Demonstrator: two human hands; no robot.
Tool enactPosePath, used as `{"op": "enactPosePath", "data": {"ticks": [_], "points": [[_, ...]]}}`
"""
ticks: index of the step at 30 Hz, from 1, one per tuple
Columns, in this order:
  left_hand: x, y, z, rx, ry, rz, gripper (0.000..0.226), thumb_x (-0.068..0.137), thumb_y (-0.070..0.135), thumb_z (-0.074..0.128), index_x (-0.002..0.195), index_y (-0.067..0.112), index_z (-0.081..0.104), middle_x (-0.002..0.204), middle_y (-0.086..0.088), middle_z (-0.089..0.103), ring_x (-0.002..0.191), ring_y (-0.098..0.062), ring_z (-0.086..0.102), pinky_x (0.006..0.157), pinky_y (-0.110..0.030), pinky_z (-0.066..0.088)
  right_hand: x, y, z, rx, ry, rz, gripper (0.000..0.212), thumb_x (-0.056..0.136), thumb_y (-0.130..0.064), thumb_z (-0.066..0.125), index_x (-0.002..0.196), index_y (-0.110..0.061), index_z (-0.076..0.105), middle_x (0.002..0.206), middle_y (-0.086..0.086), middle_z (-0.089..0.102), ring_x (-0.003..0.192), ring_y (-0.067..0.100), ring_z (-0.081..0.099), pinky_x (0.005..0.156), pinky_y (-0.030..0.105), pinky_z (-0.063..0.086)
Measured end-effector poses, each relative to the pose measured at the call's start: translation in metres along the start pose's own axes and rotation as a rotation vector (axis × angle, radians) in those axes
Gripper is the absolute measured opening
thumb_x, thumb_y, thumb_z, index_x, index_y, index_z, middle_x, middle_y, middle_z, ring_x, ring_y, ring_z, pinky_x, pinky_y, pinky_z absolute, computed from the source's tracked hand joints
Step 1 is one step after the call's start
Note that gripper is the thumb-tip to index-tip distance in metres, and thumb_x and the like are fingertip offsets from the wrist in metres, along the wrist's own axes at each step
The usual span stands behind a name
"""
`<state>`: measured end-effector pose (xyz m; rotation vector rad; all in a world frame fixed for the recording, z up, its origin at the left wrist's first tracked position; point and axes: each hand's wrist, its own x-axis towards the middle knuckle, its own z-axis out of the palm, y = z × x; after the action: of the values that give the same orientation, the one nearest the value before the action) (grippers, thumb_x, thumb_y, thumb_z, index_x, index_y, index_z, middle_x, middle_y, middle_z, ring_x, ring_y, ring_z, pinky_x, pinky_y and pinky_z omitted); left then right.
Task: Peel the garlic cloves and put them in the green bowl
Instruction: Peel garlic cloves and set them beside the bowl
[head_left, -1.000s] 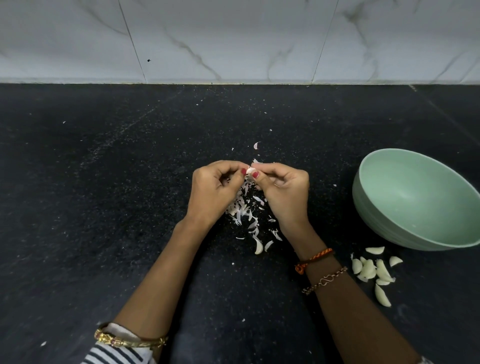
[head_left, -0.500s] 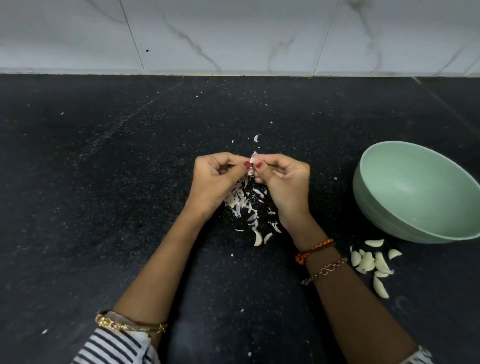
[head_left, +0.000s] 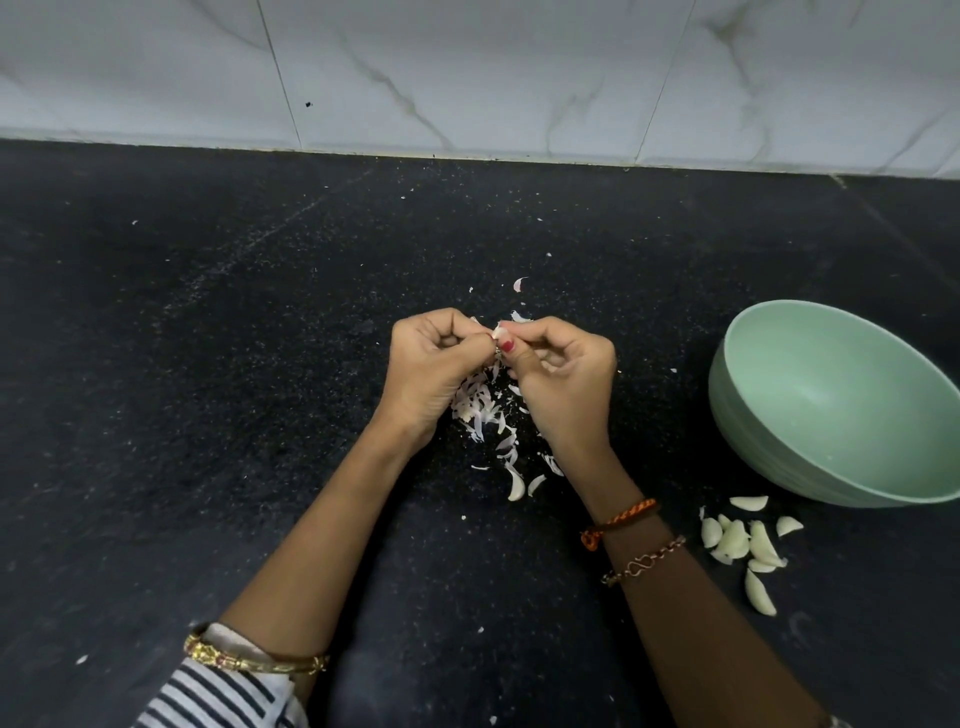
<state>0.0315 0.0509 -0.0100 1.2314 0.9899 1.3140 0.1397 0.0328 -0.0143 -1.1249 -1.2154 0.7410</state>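
We see a black speckled table (head_left: 208, 415) running back to a white marbled wall. On it lie a heap of papery garlic skins (head_left: 483, 410) at the middle, a green bowl (head_left: 779, 441) tilted at the right, and — near the bowl's front — a cluster of peeled garlic cloves (head_left: 743, 540). Tiny white flecks dot the surface.

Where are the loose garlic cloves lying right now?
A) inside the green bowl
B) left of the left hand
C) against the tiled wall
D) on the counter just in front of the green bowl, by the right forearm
D: the garlic cloves lie clustered on the black counter just in front of the green bowl, whose visible inside holds none.
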Motion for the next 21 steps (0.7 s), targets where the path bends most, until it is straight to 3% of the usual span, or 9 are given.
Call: {"op": "enactPosePath", "data": {"ticks": [9,13,21], "points": [[0.0053,-0.0022,-0.0043,-0.047,0.111,0.033,0.026,0.08,-0.01,0.058,0.06,0.007,0.057,0.048,0.009,0.058,0.047,0.002,0.049,0.051,-0.012,0.041,0.0042,-0.0053,-0.0052,0.259,0.023,0.206,0.015,0.082,0.004,0.06,0.082,-0.009,0.068,0.068,-0.005,0.066,0.059,0.0,0.059,0.056,0.013,0.047],[0.0011,-0.0023,-0.0023,-0.023,0.019,0.109,0.014,0.078,-0.004,0.065,0.077,0.01,0.065,0.068,0.009,0.067,0.065,0.0,0.06,0.063,-0.014,0.05,-0.0006,-0.0051,-0.001,0.27,0.007,0.234,0.012,0.081,0.005,0.062,0.09,-0.001,0.067,0.079,0.004,0.068,0.065,0.004,0.063,0.061,0.013,0.05],[0.0048,-0.0034,-0.0073,-0.01,0.016,0.145,0.021,0.079,-0.008,0.062,0.08,0.013,0.063,0.069,0.012,0.067,0.069,0.001,0.06,0.067,-0.013,0.049,0.0018,-0.0066,-0.0031,0.381,-0.045,0.368,0.012,0.083,-0.001,0.06,0.086,-0.009,0.069,0.071,-0.001,0.07,0.067,0.006,0.064,0.063,0.016,0.053]]}}
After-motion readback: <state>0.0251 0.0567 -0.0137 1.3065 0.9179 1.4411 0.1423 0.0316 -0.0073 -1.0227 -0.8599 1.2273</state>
